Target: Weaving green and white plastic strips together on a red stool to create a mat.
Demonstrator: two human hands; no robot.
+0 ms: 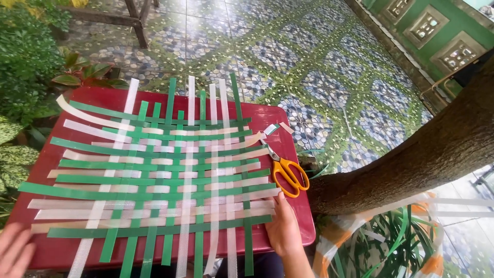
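Green and white strips lay woven into a mat point(154, 180) on a red desk point(288, 128).
Right hand point(282, 226) pressed flat, fingers open, on the mat's right edge; left hand point(13, 251) rested open at the near left corner; orange-handled scissors point(284, 167) lay by the right edge.

The woven strip mat point(154, 175) covers most of the red table point(303, 226), so only its edges are bare. Orange scissors point(285, 170) sit right, tree trunk point(411, 159) crowding that side, plants point(25, 77) left.

woven strips point(154, 175) on table point(288, 123), scissors point(286, 167) right
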